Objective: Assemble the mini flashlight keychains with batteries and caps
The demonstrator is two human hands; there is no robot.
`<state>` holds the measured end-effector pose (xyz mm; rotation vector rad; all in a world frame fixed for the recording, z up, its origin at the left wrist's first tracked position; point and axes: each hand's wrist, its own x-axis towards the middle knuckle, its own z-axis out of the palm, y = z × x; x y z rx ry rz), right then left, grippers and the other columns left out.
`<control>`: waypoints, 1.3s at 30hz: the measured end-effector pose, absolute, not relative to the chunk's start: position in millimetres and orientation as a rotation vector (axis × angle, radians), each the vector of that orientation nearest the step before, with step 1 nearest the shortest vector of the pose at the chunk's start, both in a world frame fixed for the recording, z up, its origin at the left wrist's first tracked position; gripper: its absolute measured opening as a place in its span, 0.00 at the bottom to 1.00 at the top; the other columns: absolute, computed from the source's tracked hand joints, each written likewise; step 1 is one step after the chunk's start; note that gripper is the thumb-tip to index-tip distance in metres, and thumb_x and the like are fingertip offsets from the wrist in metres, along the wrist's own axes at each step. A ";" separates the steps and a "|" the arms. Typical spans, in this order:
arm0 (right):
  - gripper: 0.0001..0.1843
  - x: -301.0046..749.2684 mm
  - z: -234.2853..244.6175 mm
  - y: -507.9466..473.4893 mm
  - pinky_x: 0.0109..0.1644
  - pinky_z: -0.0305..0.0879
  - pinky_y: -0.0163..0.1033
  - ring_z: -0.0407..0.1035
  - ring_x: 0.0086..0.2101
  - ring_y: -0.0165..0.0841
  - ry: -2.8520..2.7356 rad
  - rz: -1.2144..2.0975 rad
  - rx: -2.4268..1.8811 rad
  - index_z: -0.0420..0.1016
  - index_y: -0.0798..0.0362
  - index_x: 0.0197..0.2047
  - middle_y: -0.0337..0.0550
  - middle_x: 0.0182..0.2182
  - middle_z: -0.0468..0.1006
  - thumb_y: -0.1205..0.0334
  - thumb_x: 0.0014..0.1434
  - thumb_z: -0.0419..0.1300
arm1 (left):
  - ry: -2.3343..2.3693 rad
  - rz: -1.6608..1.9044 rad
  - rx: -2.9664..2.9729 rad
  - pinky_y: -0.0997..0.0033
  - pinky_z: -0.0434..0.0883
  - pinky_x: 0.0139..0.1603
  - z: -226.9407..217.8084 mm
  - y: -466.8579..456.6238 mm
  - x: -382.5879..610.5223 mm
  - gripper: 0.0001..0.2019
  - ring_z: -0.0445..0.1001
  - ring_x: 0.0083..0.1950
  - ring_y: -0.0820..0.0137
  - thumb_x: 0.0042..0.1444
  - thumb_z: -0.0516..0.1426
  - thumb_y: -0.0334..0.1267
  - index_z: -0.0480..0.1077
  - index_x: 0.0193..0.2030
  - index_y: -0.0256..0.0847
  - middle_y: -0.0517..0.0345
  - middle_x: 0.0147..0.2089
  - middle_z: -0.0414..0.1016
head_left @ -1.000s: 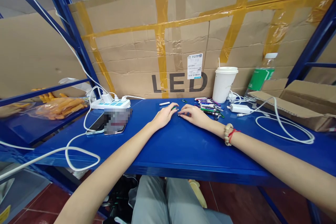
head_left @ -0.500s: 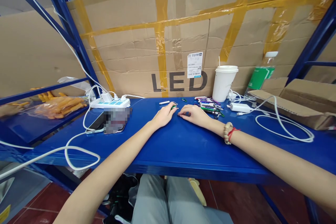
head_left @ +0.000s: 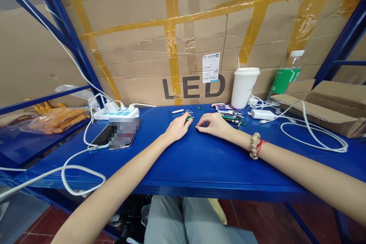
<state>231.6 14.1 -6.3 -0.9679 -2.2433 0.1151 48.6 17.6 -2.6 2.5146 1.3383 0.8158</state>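
Note:
My left hand [head_left: 177,126] is closed round a short green pen piece [head_left: 188,118] with a metallic tip, which points right from between thumb and fingers. My right hand [head_left: 214,125] is held in a pinch just to the right of it, the two hands apart. Whatever its fingertips hold, if anything, is too small to make out. Beyond my left hand lie a silver tube [head_left: 177,111] and a small silver loop [head_left: 189,111]. A small green piece [head_left: 199,107] rests farther back between the hands. Several slim, coloured pens [head_left: 228,111] are piled behind my right hand.
A white paper cup [head_left: 245,87] with a straw, a bottle [head_left: 286,74], a white charger [head_left: 263,114] with cable and an open carton [head_left: 337,103] stand right. Left are a power strip [head_left: 117,113], phones [head_left: 100,137] and bagged orange gloves [head_left: 57,118]. A large cardboard sheet [head_left: 137,57] closes the back.
The view has shifted slightly. The green piece in my left hand shows a little more, and my right hand has drawn slightly away from it, still pinched.

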 end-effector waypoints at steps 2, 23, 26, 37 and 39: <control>0.07 230.9 -6.6 13.5 0.33 0.64 0.33 0.69 0.26 0.30 -2.250 0.103 -0.955 0.76 0.53 0.24 0.41 0.26 0.77 0.62 0.49 0.59 | 1.365 0.811 2.512 0.66 0.66 0.46 -2.1 16.8 48.6 0.09 0.71 0.46 0.64 0.61 0.44 0.39 0.61 0.43 0.44 0.55 0.45 0.72; 0.11 228.4 -15.9 41.8 0.28 0.60 0.33 0.63 0.22 0.25 -2.271 0.359 -0.940 0.78 0.51 0.35 0.42 0.32 0.75 0.56 0.52 0.57 | 1.519 0.860 2.248 0.66 0.67 0.42 -4.9 27.5 47.8 0.11 0.72 0.41 0.66 0.61 0.42 0.41 0.59 0.45 0.45 0.57 0.39 0.73; 0.11 229.7 -16.8 41.0 0.29 0.61 0.34 0.64 0.23 0.27 -2.252 0.390 -0.955 0.78 0.52 0.35 0.42 0.31 0.76 0.56 0.52 0.58 | 1.504 0.881 2.239 0.67 0.67 0.42 -6.2 29.7 47.1 0.10 0.72 0.39 0.67 0.61 0.42 0.41 0.59 0.45 0.45 0.59 0.38 0.73; 0.14 235.2 -6.3 25.9 0.29 0.60 0.34 0.64 0.23 0.28 -2.047 0.496 -1.042 0.77 0.56 0.30 0.41 0.22 0.75 0.53 0.45 0.63 | 1.595 0.712 2.440 0.66 0.66 0.44 -0.2 12.3 53.5 0.13 0.72 0.46 0.64 0.62 0.39 0.41 0.59 0.47 0.45 0.55 0.46 0.72; 0.15 234.8 -4.7 25.2 0.27 0.59 0.33 0.63 0.22 0.27 -1.992 0.554 -1.039 0.77 0.57 0.29 0.40 0.21 0.74 0.53 0.44 0.64 | 1.594 0.708 2.450 0.66 0.66 0.44 0.7 11.5 54.0 0.13 0.72 0.46 0.64 0.63 0.38 0.41 0.59 0.47 0.44 0.54 0.46 0.72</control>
